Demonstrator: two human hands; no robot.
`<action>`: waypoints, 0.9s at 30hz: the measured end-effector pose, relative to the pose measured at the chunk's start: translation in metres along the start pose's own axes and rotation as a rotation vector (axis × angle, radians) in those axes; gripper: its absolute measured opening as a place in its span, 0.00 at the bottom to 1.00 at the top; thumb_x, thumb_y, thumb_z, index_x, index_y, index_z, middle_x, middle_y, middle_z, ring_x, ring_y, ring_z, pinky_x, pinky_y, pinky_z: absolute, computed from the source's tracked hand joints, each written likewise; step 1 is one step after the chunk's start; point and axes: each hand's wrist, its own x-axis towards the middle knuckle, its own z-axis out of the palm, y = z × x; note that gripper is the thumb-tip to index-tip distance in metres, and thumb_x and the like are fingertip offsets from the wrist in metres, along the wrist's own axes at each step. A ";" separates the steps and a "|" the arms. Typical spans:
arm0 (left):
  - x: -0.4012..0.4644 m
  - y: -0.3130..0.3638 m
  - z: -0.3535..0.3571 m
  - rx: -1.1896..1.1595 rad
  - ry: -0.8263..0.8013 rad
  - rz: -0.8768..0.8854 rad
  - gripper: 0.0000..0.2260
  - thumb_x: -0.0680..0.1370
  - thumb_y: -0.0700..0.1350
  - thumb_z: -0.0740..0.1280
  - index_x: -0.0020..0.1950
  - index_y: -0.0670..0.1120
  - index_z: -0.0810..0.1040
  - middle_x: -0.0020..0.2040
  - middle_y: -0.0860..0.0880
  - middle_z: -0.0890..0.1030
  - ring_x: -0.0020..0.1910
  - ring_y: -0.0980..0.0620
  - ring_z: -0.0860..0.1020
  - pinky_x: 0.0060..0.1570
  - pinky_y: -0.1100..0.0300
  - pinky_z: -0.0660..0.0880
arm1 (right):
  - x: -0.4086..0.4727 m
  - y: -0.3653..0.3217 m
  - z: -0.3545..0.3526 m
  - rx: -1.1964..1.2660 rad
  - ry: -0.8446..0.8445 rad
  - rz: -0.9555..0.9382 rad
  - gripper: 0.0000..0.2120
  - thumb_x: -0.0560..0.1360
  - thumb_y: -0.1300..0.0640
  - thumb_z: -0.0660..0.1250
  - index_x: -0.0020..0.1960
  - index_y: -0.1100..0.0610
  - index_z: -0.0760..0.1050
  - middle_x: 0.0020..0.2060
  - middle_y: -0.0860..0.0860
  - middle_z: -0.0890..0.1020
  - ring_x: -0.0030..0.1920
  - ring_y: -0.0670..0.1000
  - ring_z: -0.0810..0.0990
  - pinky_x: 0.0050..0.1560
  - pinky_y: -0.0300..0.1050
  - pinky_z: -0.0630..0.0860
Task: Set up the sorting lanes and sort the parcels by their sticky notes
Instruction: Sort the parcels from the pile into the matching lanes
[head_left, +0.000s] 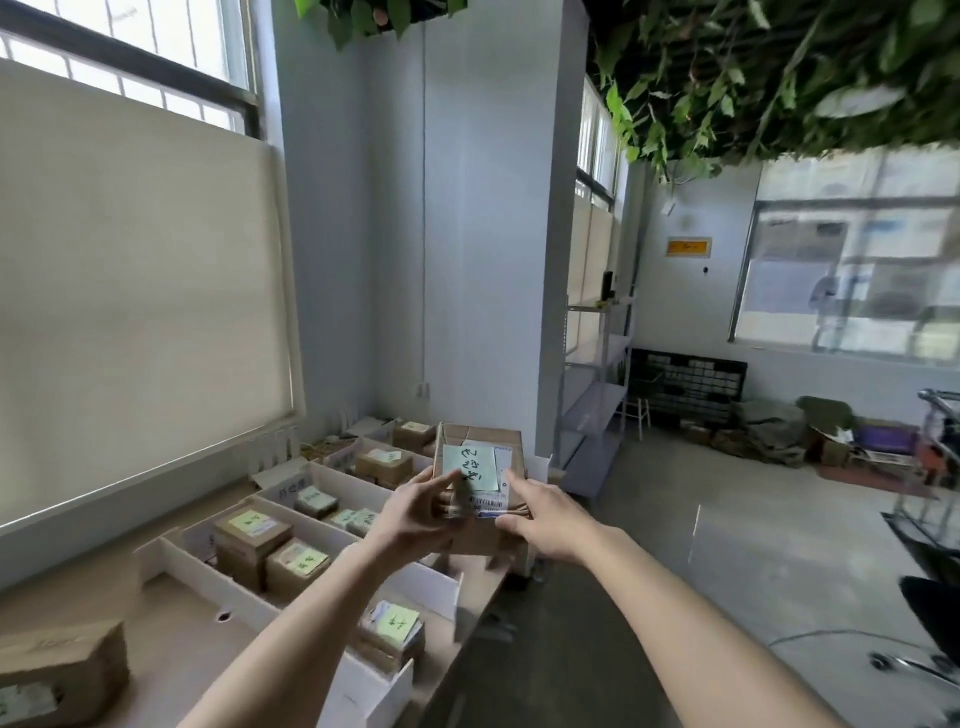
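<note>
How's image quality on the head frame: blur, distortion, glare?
Head view: strong wide-angle bending at the edges; daylight from the windows, right one washed out and smeared; leaves overhead motion-blurred; held parcel and its sticky note fairly sharp, writing visible but hard to read; left hand slightly blurred; box at bottom left soft.

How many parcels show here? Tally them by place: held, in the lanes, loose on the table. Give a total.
Held parcel: 1
Lane parcels: 8 tops showing; any stacked beneath are not counted
Loose parcel: 1
Total: 10
</note>
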 end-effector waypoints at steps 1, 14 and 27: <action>0.012 0.013 0.017 -0.005 -0.009 0.014 0.31 0.66 0.61 0.69 0.69 0.60 0.73 0.62 0.53 0.77 0.56 0.52 0.79 0.56 0.56 0.76 | -0.004 0.020 -0.011 -0.007 0.003 0.016 0.38 0.81 0.46 0.67 0.83 0.49 0.49 0.78 0.53 0.64 0.77 0.55 0.64 0.75 0.51 0.63; 0.118 0.122 0.192 -0.001 -0.109 0.103 0.29 0.70 0.55 0.71 0.70 0.53 0.72 0.67 0.53 0.73 0.62 0.50 0.75 0.58 0.58 0.74 | -0.031 0.234 -0.081 0.050 0.033 0.172 0.38 0.78 0.46 0.70 0.82 0.49 0.54 0.71 0.52 0.72 0.67 0.53 0.74 0.70 0.50 0.69; 0.274 0.107 0.312 -0.027 -0.172 0.126 0.29 0.72 0.58 0.70 0.72 0.56 0.70 0.62 0.52 0.74 0.59 0.50 0.76 0.56 0.58 0.75 | 0.064 0.372 -0.115 0.083 0.011 0.261 0.38 0.80 0.52 0.70 0.82 0.53 0.52 0.72 0.53 0.70 0.59 0.46 0.78 0.62 0.35 0.67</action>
